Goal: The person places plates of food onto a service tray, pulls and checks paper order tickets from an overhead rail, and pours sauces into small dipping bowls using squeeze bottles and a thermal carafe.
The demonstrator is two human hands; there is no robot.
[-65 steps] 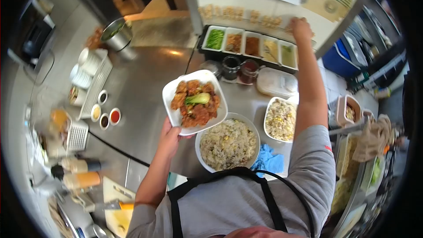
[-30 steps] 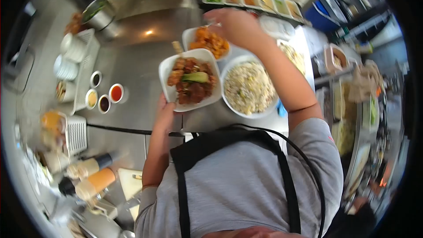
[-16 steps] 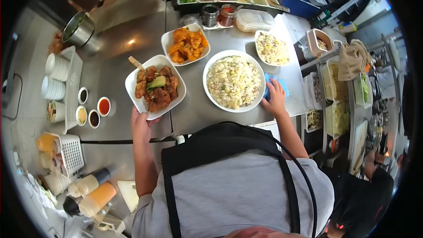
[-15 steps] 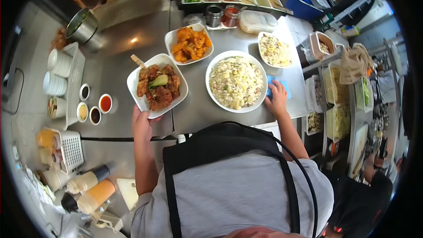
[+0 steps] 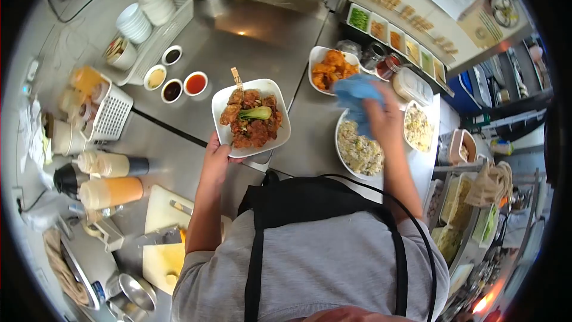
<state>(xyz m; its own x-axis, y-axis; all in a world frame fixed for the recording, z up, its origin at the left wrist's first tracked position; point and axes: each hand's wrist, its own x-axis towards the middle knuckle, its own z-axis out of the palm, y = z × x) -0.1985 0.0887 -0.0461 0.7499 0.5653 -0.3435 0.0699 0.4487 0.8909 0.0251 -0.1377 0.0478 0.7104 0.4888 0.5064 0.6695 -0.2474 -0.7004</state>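
Observation:
My left hand point(image 5: 219, 154) grips the lower left edge of a square white bowl point(image 5: 280, 143), thumb on the rim. Browned meat pieces point(image 5: 255, 134), a green bok choy piece point(image 5: 256, 113) and a wooden pick point(image 5: 237, 77) are in it. My right hand point(image 5: 384, 116), a little blurred, is closed on a blue cloth point(image 5: 356, 92). Hand and cloth are above a round bowl of fried rice point(image 5: 360, 149) and partly hide it. Behind the cloth stands a bowl of orange fried pieces point(image 5: 329, 68). A smaller bowl of fried rice point(image 5: 419, 126) sits right of my right hand.
Several small sauce cups point(image 5: 195, 83) stand on the steel counter point(image 5: 250, 42) at left. White baskets point(image 5: 113, 110) and squeeze bottles point(image 5: 110, 192) line the left side. A row of topping trays point(image 5: 395, 39) and a lidded plastic tub point(image 5: 412, 86) are at the back right.
My right hand has lifted the blue cloth from the counter's right side and carried it up over the rice bowl. My left hand still holds the meat bowl; the view has turned.

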